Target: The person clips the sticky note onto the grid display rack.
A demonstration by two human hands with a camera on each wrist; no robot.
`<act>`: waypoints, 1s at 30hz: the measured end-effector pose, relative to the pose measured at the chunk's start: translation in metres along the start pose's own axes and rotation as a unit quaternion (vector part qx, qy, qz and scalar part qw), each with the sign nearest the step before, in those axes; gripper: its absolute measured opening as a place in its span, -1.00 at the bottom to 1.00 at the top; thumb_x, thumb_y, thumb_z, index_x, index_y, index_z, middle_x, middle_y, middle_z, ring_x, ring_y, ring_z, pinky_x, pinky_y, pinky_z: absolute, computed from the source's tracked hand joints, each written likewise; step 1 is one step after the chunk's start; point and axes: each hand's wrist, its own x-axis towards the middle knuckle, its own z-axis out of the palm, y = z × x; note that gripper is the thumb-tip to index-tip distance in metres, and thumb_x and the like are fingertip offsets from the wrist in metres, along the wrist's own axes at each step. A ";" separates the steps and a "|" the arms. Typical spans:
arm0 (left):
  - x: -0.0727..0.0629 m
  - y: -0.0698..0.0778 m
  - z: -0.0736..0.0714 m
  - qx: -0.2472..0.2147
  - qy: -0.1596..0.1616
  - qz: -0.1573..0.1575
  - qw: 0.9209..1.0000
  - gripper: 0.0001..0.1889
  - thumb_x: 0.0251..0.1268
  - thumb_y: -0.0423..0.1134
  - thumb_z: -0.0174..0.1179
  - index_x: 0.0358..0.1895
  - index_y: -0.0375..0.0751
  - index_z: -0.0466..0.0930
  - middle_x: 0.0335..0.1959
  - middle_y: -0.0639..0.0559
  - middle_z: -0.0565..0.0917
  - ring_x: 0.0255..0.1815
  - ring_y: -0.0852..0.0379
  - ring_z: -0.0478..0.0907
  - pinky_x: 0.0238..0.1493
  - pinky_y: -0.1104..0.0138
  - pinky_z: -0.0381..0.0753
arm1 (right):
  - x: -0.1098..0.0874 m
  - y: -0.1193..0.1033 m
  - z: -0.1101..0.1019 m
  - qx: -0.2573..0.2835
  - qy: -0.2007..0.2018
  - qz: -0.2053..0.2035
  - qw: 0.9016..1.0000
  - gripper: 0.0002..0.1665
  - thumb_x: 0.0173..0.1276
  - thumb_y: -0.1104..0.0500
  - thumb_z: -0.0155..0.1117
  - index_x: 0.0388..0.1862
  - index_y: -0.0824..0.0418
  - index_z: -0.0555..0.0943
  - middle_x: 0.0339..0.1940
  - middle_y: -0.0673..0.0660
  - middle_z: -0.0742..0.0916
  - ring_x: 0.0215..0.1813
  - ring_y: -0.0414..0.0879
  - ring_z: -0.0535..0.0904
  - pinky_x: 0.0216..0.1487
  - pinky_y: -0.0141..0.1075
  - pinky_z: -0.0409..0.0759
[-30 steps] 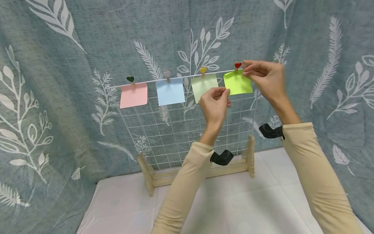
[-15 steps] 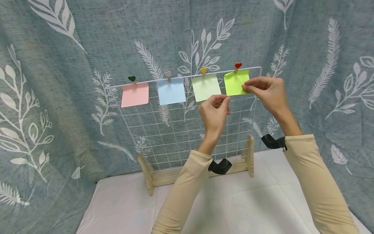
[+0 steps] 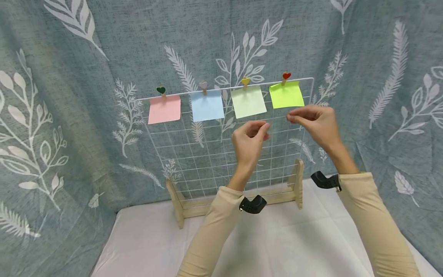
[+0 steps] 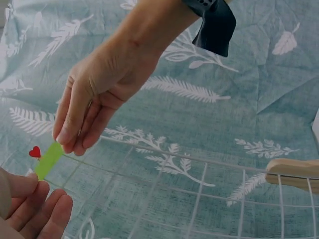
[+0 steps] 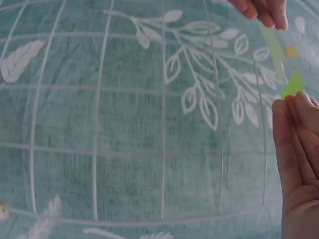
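Note:
A lime-green paper note [image 3: 286, 95] hangs from the wire grid's top bar under a clothespin with a red heart [image 3: 286, 75]. Below its lower right corner is my right hand [image 3: 316, 121], thumb and fingertips close together with nothing between them. My left hand [image 3: 248, 140] is lower, beneath the pale green note [image 3: 249, 102], its fingers loosely bent and holding nothing. In the left wrist view the lime note [image 4: 50, 160] shows edge-on between both hands' fingertips, overlapping them. Only a tip of the lime note [image 5: 293, 85] appears above my right fingers in the right wrist view.
A pink note [image 3: 164, 110] and a blue note [image 3: 207, 106] hang farther left on heart clothespins. The white wire grid [image 3: 207, 154] stands in a wooden base [image 3: 197, 211] on a white-covered table [image 3: 145, 238]. A leaf-patterned curtain [image 3: 138, 46] surrounds it.
My right hand has come down from beside the red-heart clothespin, past the lime note's edge, and released it. My left hand has also dropped away from the note's lower corner.

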 end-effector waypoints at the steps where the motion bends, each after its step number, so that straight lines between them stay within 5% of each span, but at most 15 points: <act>1: -0.002 -0.001 -0.002 0.006 -0.002 0.000 1.000 -0.91 0.25 -0.42 0.32 -0.30 -0.44 0.71 -0.44 -0.25 0.72 -0.55 0.02 0.65 -0.43 0.31 0.74 | -0.003 -0.001 0.001 -0.001 -0.001 -0.001 1.000 -0.83 0.27 0.37 0.38 -0.21 0.49 0.71 -0.34 -0.10 0.79 -0.27 -0.29 0.73 -0.15 -0.46 0.70; 12: -0.024 -0.019 -0.026 0.029 -0.016 -0.030 0.999 -0.86 0.26 -0.39 0.32 -0.25 -0.47 0.72 -0.40 -0.31 0.72 -0.44 -0.22 0.68 -0.41 0.32 0.72 | -0.035 0.010 0.024 -0.045 -0.060 -0.003 0.997 -0.87 0.27 0.36 0.38 -0.21 0.37 0.76 -0.28 0.27 0.78 -0.30 -0.33 0.70 -0.20 -0.50 0.68; 21: -0.046 0.006 -0.052 0.038 -0.041 -0.066 0.996 -0.88 0.25 -0.54 0.25 -0.27 -0.63 0.66 -0.39 -0.45 0.68 -0.41 -0.37 0.65 -0.30 0.10 0.76 | -0.061 0.026 0.033 -0.051 -0.089 0.027 0.994 -0.85 0.30 0.30 0.38 -0.20 0.36 0.75 -0.26 0.28 0.78 -0.29 -0.30 0.71 -0.22 -0.48 0.69; 30: -0.070 -0.005 -0.075 0.027 -0.064 -0.110 0.991 -0.87 0.29 -0.53 0.22 -0.23 -0.62 0.66 -0.36 -0.45 0.69 -0.34 -0.43 0.64 -0.24 0.18 0.77 | -0.091 0.045 0.043 -0.027 -0.112 0.078 0.990 -0.83 0.31 0.32 0.35 -0.16 0.39 0.73 -0.25 0.30 0.78 -0.33 -0.23 0.73 -0.23 -0.38 0.73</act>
